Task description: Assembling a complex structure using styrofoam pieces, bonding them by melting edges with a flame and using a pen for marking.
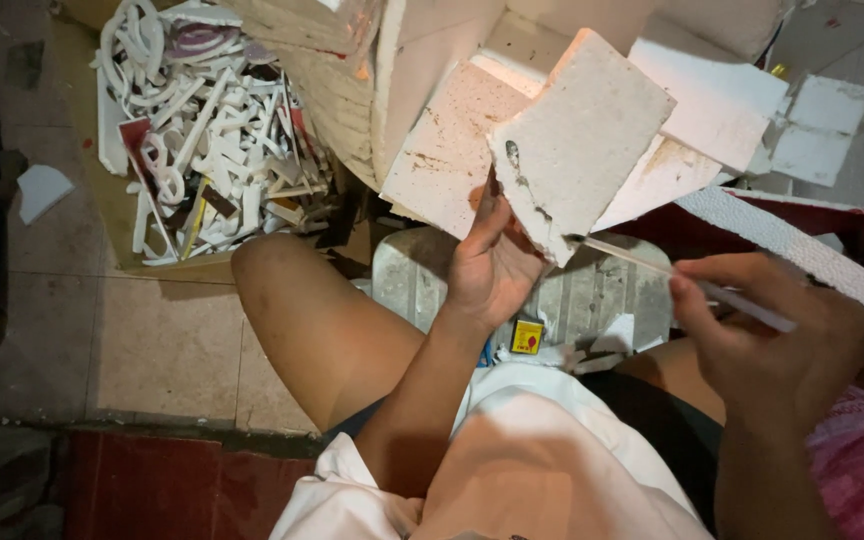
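Left hand [492, 262] up over the lap, closed on the lower edge of a white foam slab [582, 140], holding it tilted. Right hand [767, 335] pinched narrow around a thin white stick [692, 283], tip just touching the slab's bottom corner. Looks light and stiff but crumbly, edges already chipped, so probably best gripped along an edge with flat fingers, not squeezed hard. Heap of white foam offcuts [212, 130] off to the left on the tiled floor [152, 340].
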